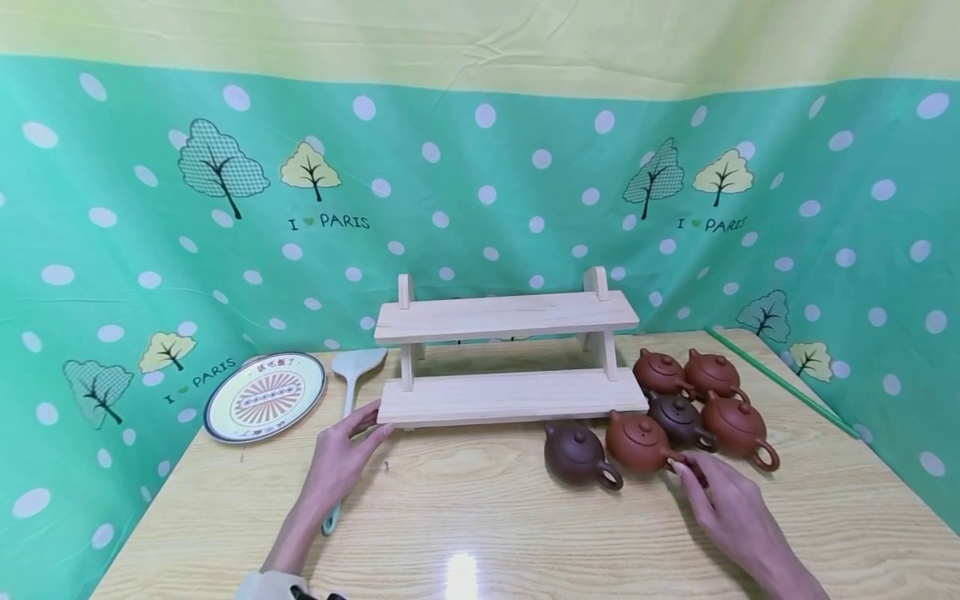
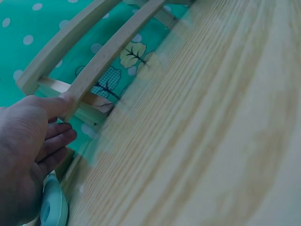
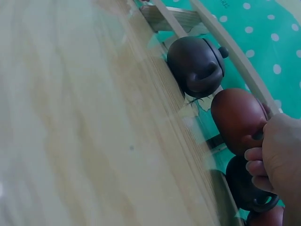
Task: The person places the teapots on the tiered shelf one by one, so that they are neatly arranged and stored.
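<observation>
A two-tier wooden shelf (image 1: 510, 398) stands mid-table. My left hand (image 1: 339, 457) holds the left end of its lower board; in the left wrist view the thumb lies at the board's end (image 2: 77, 92) with the fingers bent below. With my right hand (image 1: 731, 500) I pinch the handle of a reddish-brown clay teapot (image 1: 637, 442), in front of the shelf's right end. Left of that pot sits a dark brown teapot (image 1: 576, 454), its handle toward me. In the right wrist view the fingers curl at the red pot's (image 3: 237, 120) handle, partly hiding it.
Several more teapots cluster at the right, among them a dark one (image 1: 678, 419) and a reddish one (image 1: 735, 425). A green stick (image 1: 783, 383) lies along the right edge. At the left are a pale spatula (image 1: 350, 392) and a patterned plate (image 1: 266, 429). A dotted cloth (image 1: 487, 208) hangs behind.
</observation>
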{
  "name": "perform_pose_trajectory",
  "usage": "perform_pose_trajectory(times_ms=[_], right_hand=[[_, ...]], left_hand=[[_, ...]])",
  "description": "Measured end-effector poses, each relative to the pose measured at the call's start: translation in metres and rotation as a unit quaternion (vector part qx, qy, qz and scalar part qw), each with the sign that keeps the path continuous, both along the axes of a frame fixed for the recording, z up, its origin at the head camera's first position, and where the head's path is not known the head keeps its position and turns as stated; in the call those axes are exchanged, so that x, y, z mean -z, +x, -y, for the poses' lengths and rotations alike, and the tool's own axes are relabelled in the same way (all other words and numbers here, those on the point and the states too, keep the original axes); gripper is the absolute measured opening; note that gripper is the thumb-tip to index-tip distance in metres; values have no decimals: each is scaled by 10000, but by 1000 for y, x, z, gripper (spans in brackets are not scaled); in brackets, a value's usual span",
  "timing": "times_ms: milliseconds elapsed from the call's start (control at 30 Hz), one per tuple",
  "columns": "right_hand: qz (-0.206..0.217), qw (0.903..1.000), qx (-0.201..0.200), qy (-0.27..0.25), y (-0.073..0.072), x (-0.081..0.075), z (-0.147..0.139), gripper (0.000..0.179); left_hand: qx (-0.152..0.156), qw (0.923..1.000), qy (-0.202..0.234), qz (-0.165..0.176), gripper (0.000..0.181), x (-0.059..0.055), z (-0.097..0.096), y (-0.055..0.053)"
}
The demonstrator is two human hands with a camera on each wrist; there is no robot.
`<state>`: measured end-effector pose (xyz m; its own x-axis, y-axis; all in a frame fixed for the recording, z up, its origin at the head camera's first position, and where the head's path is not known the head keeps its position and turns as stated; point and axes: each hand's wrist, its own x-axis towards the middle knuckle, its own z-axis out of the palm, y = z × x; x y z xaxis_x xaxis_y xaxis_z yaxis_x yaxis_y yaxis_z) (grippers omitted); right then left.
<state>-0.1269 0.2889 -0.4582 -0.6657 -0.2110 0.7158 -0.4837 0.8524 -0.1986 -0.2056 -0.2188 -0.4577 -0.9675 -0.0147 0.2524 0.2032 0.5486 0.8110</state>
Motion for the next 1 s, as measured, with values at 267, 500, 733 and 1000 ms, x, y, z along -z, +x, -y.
perform_pose_trajectory(times_ms=[267, 500, 733, 1000], right_hand=[[-42, 9998, -154, -90, -3, -8, 1, 4], [-55, 9996, -229, -151, -7, -13, 3, 4], [-84, 9992, -291, -243, -8, -17, 6, 7], [-128, 9986, -396, -327, -14, -24, 11, 7]], left_hand=[[-4, 10000, -4, -41, 55, 0, 0, 1], [4, 10000, -9, -56, 54, 0, -1, 1], [7, 10000, -27, -93, 53, 0, 0, 1], [8, 10000, -2, -92, 53, 0, 0, 1]])
